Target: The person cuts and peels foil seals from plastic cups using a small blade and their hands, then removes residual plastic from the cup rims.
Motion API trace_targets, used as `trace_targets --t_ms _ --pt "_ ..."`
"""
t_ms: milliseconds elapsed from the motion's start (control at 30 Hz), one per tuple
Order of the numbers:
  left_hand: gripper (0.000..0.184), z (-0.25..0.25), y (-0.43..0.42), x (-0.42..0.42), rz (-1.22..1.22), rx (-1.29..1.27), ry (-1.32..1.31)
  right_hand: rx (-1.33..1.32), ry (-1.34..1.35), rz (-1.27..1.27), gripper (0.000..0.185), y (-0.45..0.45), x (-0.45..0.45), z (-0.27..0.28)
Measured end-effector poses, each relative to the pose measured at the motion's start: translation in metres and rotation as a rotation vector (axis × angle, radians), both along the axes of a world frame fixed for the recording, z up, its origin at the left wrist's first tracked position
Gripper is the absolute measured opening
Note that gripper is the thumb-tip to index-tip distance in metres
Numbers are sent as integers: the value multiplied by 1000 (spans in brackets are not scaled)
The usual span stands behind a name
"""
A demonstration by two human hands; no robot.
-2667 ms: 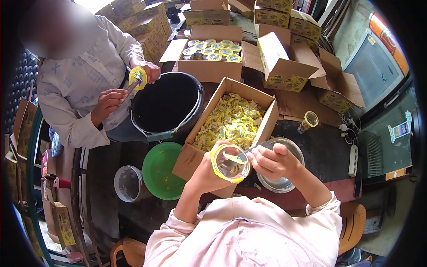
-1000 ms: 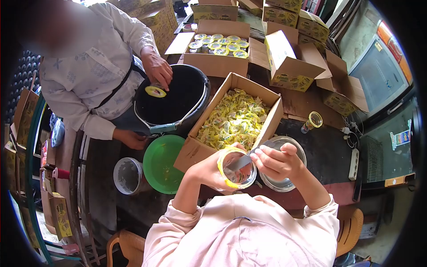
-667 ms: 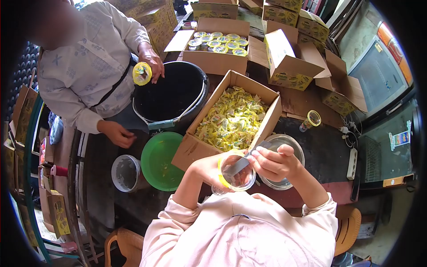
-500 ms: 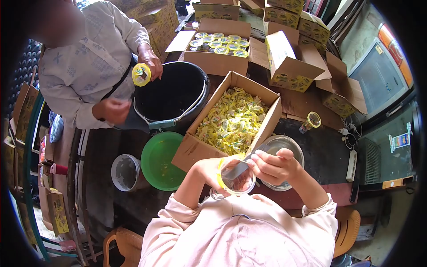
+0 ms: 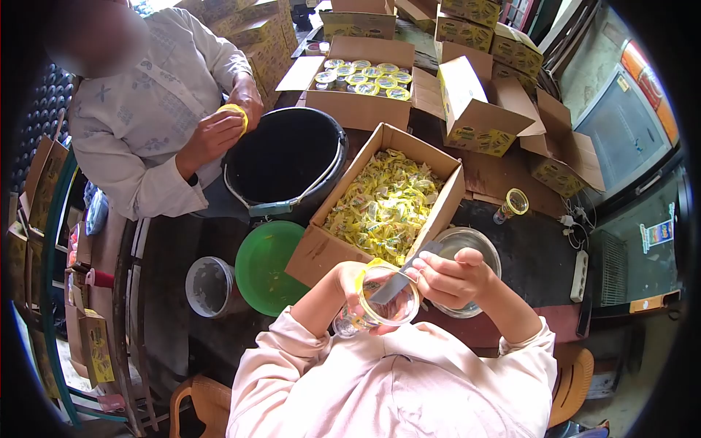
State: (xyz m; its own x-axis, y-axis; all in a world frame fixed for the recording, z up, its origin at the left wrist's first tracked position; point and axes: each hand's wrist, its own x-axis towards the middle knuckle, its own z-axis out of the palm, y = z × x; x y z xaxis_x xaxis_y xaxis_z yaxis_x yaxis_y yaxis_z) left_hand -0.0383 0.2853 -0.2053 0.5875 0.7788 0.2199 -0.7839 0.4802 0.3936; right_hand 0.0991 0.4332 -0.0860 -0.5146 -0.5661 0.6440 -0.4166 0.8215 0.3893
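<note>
One large, open brown cardboard box (image 5: 442, 212) heaped with crumpled yellow scraps (image 5: 380, 201); behind it, one brown cardboard box (image 5: 358, 109) holding about a dozen yellow-lidded clear cups (image 5: 366, 88); one round black bucket (image 5: 283, 150), its inside too dark to read; one round green basin (image 5: 266, 252) with small flecks; the left hand (image 5: 349, 283) grasps one clear, yellow-rimmed plastic cup (image 5: 401, 305) before the chest; the right hand's (image 5: 454, 277) fingers pinch one flat grey blade (image 5: 396, 285) across its mouth.

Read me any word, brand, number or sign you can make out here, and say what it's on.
None reads clearly.
Cardboard boxes: print too small.
Lids in the open box: too small.
Yellow scraps: too small.
Sticker on the glass panel: blurred.
Cup in the left hand: nothing legible.
</note>
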Motion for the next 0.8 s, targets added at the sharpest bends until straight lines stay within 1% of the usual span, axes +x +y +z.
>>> trace_targets --t_ms 33,67,100,133,167,200,233,267,300,333,367,433,533,633,667,767,800 --pt "57 -11 -2 7 19 -91 -112 -8 12 -2 4 -1 0 0" --pt "59 -19 -2 5 11 -39 -103 -15 26 -3 4 -1 -1 0" --pt "61 -15 -1 4 4 14 -94 -14 40 -17 3 -1 -1 0" --pt "62 24 8 -4 -30 207 37 -12 55 -32 3 -1 -2 -1" --pt "63 53 16 -11 -64 401 167 -10 68 -45 4 0 -3 -1" --pt "66 64 14 -19 -17 420 299 -12 85 -61 4 1 -4 -1" --pt "68 62 13 -30 87 469 570 -14 101 -77 4 2 -5 -2" --pt "68 64 10 -38 130 406 633 -17 116 -94 5 3 -6 -3" --pt "68 66 7 -41 172 342 695 5 70 -130 6 6 -6 2" --pt "71 61 7 -39 268 273 540 -16 55 -133 6 10 -10 0" --pt "74 67 8 -46 291 332 692 -36 50 -141 6 12 -13 -2" --pt "77 83 0 -48 419 197 793 -38 77 -174 7 14 -15 2" --pt "75 98 -11 -36 739 71 831 -38 69 -221 7 18 -17 0" --pt "74 110 -9 -30 865 200 1053 -2 118 -257 8 19 -18 3" --pt "76 119 -8 -28 948 295 1244 -5 110 -256 9 18 -19 3" --pt "80 122 -5 -15 1086 389 1847 -3 101 -254 11 16 -18 4" --pt "75 119 -2 -10 1201 334 1827 6 111 -255 11 16 -18 4"
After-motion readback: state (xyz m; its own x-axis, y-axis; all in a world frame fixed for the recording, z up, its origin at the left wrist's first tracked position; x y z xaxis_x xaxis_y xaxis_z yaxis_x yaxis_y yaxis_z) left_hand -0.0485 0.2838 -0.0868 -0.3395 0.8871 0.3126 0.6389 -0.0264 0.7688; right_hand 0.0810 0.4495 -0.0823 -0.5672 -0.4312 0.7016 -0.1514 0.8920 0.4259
